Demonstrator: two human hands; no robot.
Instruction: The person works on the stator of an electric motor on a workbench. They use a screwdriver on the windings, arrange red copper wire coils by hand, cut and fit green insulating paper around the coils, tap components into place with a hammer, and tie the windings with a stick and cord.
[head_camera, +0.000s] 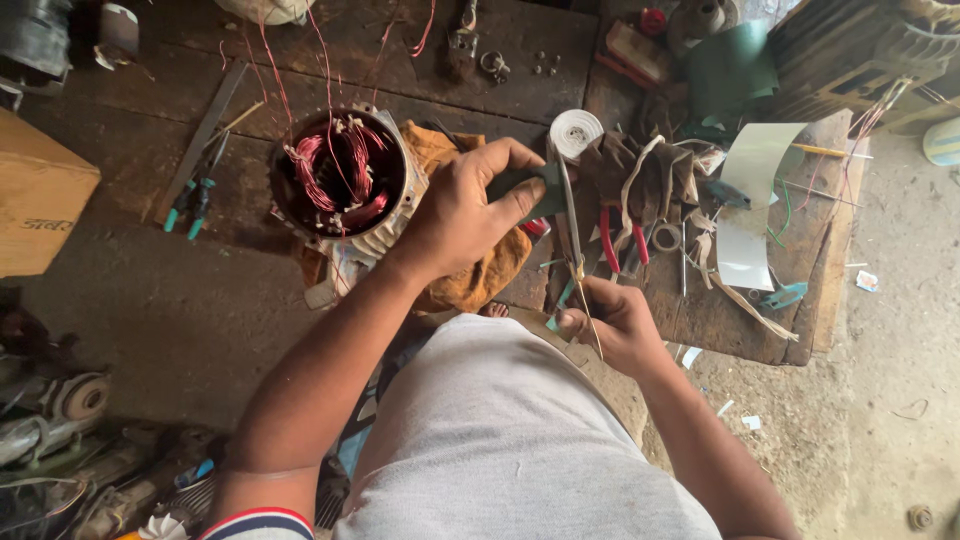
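Observation:
My left hand (470, 205) pinches a small dark green sheet piece (535, 190) just right of a motor stator (345, 180) with red copper windings. My right hand (610, 325) grips the handles of long scissors (572, 225), whose blades reach up to the green piece. The stator rests against an orange cloth (480, 275) on a dark floor. A white tape roll (576, 133) lies just beyond the scissor tips.
A low wooden bench (760, 320) at right carries red-handled pliers (620, 240), strips, tools and a curled white sheet (750, 200). Teal-handled pliers (190, 205) and a metal file (205, 130) lie left of the stator. A wooden box (40, 195) stands at far left.

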